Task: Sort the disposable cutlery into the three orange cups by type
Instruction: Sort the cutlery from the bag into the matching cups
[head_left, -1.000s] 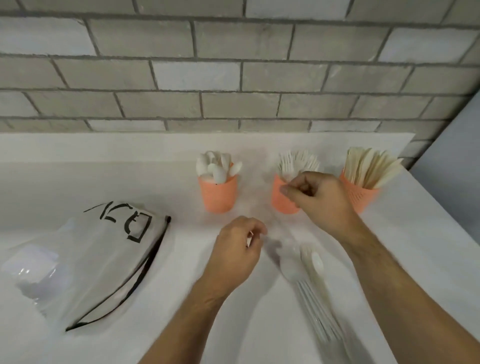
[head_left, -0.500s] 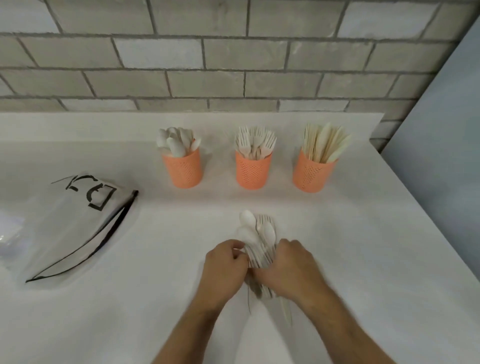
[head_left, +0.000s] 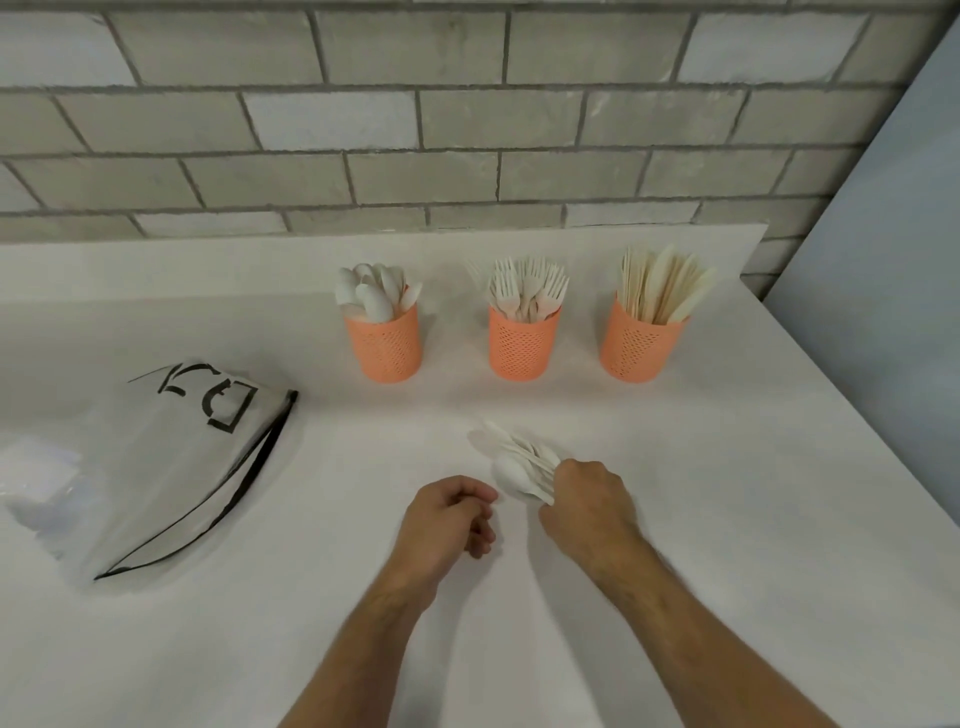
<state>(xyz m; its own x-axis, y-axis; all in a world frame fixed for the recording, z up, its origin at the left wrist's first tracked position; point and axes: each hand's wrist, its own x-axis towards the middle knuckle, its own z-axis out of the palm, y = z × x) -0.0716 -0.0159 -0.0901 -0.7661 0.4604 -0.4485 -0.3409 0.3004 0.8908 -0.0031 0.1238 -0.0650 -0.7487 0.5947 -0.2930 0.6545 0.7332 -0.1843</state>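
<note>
At a white table (head_left: 675, 519) set against a grey brick wall (head_left: 467, 130), we see our right hand (head_left: 589, 506) curled round a bundle of white cutlery (head_left: 522, 462), its grip closed on the handles while spoon bowls fan out up and to the left, just above the tabletop. Our left hand (head_left: 449, 522) hangs just beside it, fingers loosely curled with nothing in them, the fingertips close to the bundle but apart from it. Three orange cups stand upright in a row farther back: the left cup (head_left: 384, 345) is filled with spoons (head_left: 374, 296), the middle cup (head_left: 523, 345) with forks (head_left: 527, 288), the right cup (head_left: 641, 345) with knives (head_left: 662, 283). Well apart to the left, a clear plastic bag (head_left: 171, 467) with black lettering and a black edge lies flat on the table
</note>
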